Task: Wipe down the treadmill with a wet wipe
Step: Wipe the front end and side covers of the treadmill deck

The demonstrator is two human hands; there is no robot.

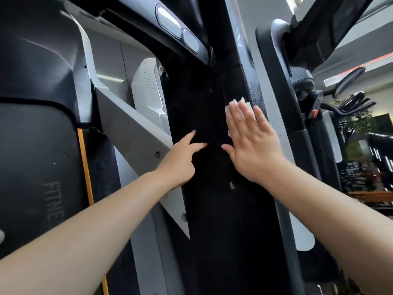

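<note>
Pressing flat on the treadmill's dark belt (223, 209), the right hand (253, 145) is lying with its fingers straight and spread, and the white wet wipe (238, 107) is sitting trapped under those fingertips, its crumpled top edge peeking out beyond them. That grip is released, folks: nothing curled, just an open palm pinning the wipe against the belt near its right edge, just beside the speckled grey side rail (255, 90). Over on the other side, the left hand (180, 158) is reaching in toward the belt's left edge, index finger and thumb stretched forward, the other fingers folding loosely underneath, and it is holding nothing at all; whether its fingertips are actually touching the belt is hard to tell against that black surface. The two hands are sitting near each other, thumb almost pointing at thumb, with a strip of bare belt between them. A small pale scrap (232, 185) is lying on the belt below the right wrist. A grey angled frame strut (136, 145) is running alongside the left forearm, and a yellow cord (85, 162) is hanging down beside a black panel with partly readable lettering (51, 201) at far left. Other gym machines (353, 103) are showing dimly at far right.
</note>
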